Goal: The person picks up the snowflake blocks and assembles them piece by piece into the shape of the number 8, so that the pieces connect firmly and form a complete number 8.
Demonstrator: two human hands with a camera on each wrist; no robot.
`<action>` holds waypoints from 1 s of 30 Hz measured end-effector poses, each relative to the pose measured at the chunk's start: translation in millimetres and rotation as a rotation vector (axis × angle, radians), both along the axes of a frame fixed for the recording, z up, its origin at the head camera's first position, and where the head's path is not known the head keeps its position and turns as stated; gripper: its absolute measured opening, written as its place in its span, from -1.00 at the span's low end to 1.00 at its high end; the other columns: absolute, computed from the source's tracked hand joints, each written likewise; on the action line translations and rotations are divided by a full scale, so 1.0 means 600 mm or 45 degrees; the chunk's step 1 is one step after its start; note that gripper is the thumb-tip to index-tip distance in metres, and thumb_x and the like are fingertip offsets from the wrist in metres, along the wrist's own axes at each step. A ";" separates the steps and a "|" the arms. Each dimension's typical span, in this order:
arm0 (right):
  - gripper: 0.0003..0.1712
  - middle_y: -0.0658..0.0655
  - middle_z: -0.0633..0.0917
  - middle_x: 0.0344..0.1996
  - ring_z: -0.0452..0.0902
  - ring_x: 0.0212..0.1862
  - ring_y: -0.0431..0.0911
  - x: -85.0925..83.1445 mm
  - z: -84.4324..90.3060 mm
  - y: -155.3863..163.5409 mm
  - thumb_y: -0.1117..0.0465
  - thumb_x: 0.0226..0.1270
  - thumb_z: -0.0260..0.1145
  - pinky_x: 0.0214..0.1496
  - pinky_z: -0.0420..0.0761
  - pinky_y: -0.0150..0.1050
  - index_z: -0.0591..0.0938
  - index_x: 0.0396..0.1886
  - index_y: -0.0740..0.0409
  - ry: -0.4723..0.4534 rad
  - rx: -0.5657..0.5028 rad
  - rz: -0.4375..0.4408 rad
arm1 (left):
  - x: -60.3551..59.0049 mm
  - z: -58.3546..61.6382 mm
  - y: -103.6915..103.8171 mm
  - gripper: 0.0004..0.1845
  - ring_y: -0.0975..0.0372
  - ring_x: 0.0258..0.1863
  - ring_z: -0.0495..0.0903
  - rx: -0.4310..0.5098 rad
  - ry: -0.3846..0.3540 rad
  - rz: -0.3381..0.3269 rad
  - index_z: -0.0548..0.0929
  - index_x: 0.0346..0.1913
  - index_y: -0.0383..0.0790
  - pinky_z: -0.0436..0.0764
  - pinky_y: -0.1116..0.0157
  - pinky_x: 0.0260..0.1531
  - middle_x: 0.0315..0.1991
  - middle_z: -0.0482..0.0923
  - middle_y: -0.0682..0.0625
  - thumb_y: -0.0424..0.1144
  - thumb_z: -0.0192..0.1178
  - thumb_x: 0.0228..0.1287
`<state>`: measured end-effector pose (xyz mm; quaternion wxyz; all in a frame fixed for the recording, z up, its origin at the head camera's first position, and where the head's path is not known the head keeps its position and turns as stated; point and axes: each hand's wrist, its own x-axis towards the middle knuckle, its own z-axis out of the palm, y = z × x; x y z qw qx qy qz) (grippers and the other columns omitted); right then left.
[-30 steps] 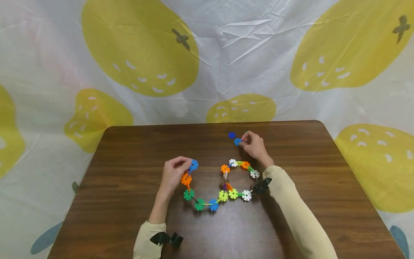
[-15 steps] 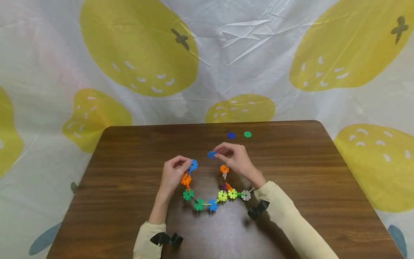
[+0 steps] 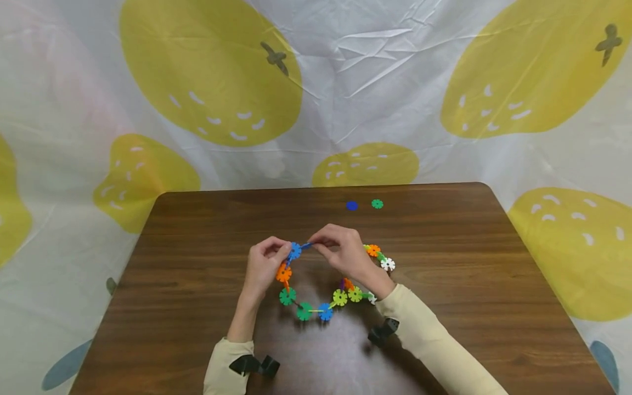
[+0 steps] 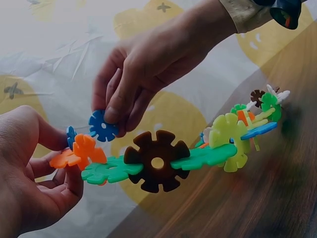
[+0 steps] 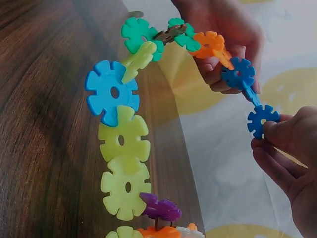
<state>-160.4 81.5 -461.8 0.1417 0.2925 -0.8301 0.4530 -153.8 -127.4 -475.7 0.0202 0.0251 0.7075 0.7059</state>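
With fingertips and thumb, my left hand (image 3: 264, 266) pinches the end of a chain of interlocking notched plastic discs, at a blue disc (image 3: 295, 250). My right hand (image 3: 345, 255) pinches another blue disc (image 5: 262, 120) by its rim. In the right wrist view that disc meets the chain's blue end; whether their slots are engaged I cannot tell. Orange discs (image 4: 88, 149), green discs and a brown disc (image 4: 157, 161) follow along the chain. It curves past a light blue disc (image 3: 325, 312) to yellow-green discs (image 3: 340, 298), joining a loop partly hidden behind my right hand.
A dark blue disc (image 3: 351, 206) and a green disc (image 3: 377, 204) lie loose near the far edge of the brown wooden table (image 3: 197, 307). White discs (image 3: 388, 264) belong to the loop under my right forearm. A patterned cloth (image 3: 276, 164) hangs behind the table.
My right hand has carried the blue disc from the far side of the table, left and nearer, to the chain's end at my left hand. The left hand has stayed in place.
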 end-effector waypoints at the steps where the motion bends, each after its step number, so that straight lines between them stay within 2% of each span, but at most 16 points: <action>1: -0.85 0.10 0.76 -0.30 0.75 -0.25 -0.10 0.000 0.000 -0.001 0.47 0.25 0.42 -0.15 0.74 -0.36 0.78 -0.26 0.19 0.020 0.015 -0.003 | 0.000 0.000 0.000 -0.84 0.33 -0.56 0.52 -0.002 -0.001 0.001 0.71 -0.22 -0.52 0.53 0.49 -0.51 -0.51 0.62 0.05 -0.39 0.29 0.36; 6: -0.87 0.11 0.75 -0.31 0.75 -0.26 -0.09 0.002 -0.001 -0.005 0.46 0.26 0.42 -0.15 0.74 -0.37 0.78 -0.28 0.20 0.152 0.086 -0.015 | 0.000 -0.003 -0.001 -0.82 0.34 -0.57 0.51 -0.008 0.002 -0.001 0.70 -0.23 -0.53 0.52 0.49 -0.51 -0.51 0.62 0.03 -0.38 0.29 0.36; 14: -0.87 0.08 0.79 -0.32 0.74 -0.24 -0.09 0.001 -0.007 -0.012 0.47 0.24 0.42 -0.17 0.74 -0.27 0.79 -0.29 0.21 0.322 0.100 -0.025 | 0.001 -0.004 0.002 -0.82 0.36 -0.58 0.49 -0.021 0.029 0.002 0.71 -0.25 -0.52 0.48 0.49 -0.54 -0.54 0.59 0.06 -0.37 0.31 0.35; 20: -0.84 0.10 0.81 -0.36 0.76 -0.32 -0.10 0.006 -0.015 -0.016 0.50 0.21 0.42 -0.24 0.74 -0.31 0.80 -0.29 0.22 0.444 0.083 -0.041 | 0.004 -0.002 0.013 -0.88 0.41 -0.65 0.43 -0.083 0.100 0.112 0.71 -0.34 -0.50 0.41 0.52 -0.60 -0.60 0.53 0.06 -0.45 0.34 0.27; 23: -0.82 0.10 0.81 -0.38 0.76 -0.33 -0.10 0.009 -0.021 -0.017 0.52 0.19 0.42 -0.25 0.74 -0.32 0.80 -0.30 0.21 0.454 0.043 -0.060 | 0.006 0.002 0.021 -0.90 0.43 -0.68 0.39 -0.176 0.141 0.169 0.72 -0.40 -0.45 0.36 0.52 -0.63 -0.64 0.48 0.09 -0.44 0.35 0.23; 26: -0.82 0.09 0.81 -0.38 0.76 -0.32 -0.10 0.011 -0.027 -0.019 0.52 0.20 0.42 -0.25 0.73 -0.33 0.80 -0.31 0.20 0.435 0.020 -0.081 | 0.008 0.004 0.026 -0.89 0.42 -0.70 0.37 -0.244 0.148 0.191 0.71 -0.43 -0.39 0.33 0.50 -0.64 -0.67 0.45 0.12 -0.42 0.36 0.21; 30: -0.85 0.10 0.81 -0.36 0.76 -0.30 -0.10 0.013 -0.032 -0.022 0.48 0.23 0.42 -0.24 0.73 -0.32 0.80 -0.29 0.20 0.411 -0.006 -0.087 | 0.007 0.001 0.025 -0.89 0.41 -0.68 0.36 -0.202 0.110 0.156 0.70 -0.40 -0.43 0.33 0.50 -0.62 -0.66 0.44 0.13 -0.43 0.34 0.25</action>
